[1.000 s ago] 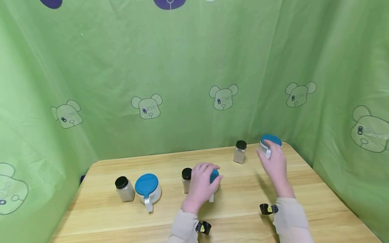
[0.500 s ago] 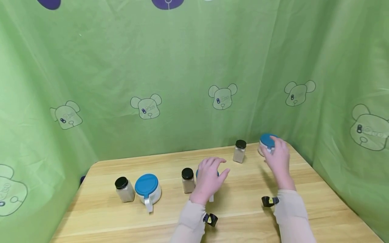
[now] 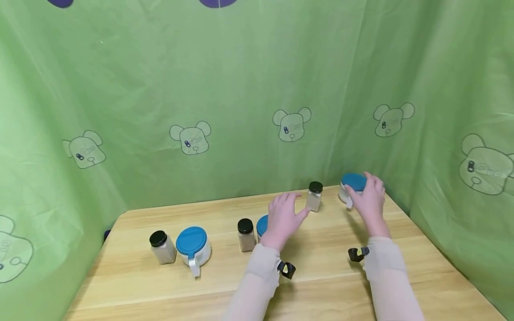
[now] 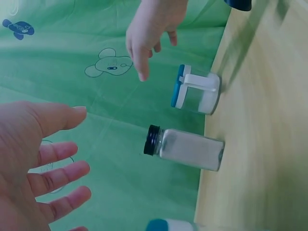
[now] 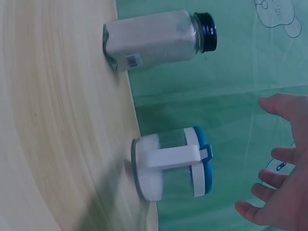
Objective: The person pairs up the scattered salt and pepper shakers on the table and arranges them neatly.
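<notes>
My left hand (image 3: 283, 218), fingers spread, hovers above the table's middle and partly hides a blue-lidded jar (image 3: 262, 224). Its thumb tip overlaps the lower part of a black-capped glass bottle (image 3: 314, 199) in the head view. The left wrist view has that bottle (image 4: 190, 150) upright, filled with pale powder, apart from the hand. At the back right, my right hand (image 3: 370, 200) is held with thumb and fingers apart around the near side of another blue-lidded jar (image 3: 354, 182). In the right wrist view this white-handled jar (image 5: 173, 161) holds white contents, with a gap to the fingers.
On the left of the wooden table (image 3: 217, 290) stand a black-capped bottle (image 3: 163, 250) and a blue-lidded jar (image 3: 192, 240). Another black-capped bottle (image 3: 246, 238) is left of my left hand. A green curtain (image 3: 241, 89) hangs behind the table.
My left hand has moved right and forward, away from the middle jar towards the back bottle. My right hand has drifted slightly to the right of the back jar, uncovering its lid and handle.
</notes>
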Tool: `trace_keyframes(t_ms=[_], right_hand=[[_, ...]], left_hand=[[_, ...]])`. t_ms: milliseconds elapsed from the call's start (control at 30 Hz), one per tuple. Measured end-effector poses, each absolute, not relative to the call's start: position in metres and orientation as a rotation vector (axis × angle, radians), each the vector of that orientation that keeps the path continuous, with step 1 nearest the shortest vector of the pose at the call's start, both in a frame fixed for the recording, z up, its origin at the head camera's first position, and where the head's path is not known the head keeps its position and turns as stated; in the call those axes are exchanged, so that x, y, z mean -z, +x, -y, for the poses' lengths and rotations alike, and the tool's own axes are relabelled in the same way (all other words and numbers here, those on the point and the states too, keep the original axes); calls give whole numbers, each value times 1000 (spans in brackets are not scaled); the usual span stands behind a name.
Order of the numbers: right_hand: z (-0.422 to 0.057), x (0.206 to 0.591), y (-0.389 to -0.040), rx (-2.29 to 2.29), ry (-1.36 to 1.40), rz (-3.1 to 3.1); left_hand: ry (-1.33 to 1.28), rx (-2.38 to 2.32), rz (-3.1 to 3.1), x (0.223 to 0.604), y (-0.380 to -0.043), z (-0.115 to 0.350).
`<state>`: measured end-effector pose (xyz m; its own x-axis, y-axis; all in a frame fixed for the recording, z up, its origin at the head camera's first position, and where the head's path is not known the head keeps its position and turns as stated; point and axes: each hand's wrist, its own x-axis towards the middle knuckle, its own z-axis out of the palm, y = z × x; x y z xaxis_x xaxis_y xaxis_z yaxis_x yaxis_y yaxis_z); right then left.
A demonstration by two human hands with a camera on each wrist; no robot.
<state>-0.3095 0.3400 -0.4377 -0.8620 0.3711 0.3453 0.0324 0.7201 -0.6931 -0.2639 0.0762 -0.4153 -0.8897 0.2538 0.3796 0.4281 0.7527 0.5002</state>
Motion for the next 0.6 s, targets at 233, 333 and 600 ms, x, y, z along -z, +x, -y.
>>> trace_keyframes(t_ms=[233,333,600], right_hand=[[-348,439,-315,-990,-372,2482],[-352,443,-319,-994,-378,2496],[-361,451,-328,-1032,-424,2540]], left_hand=[[-490,842,2715,406,-280,-86],[-488,809,2748,402,-288,-89],[-502,816,2839,390,-308,-100]])
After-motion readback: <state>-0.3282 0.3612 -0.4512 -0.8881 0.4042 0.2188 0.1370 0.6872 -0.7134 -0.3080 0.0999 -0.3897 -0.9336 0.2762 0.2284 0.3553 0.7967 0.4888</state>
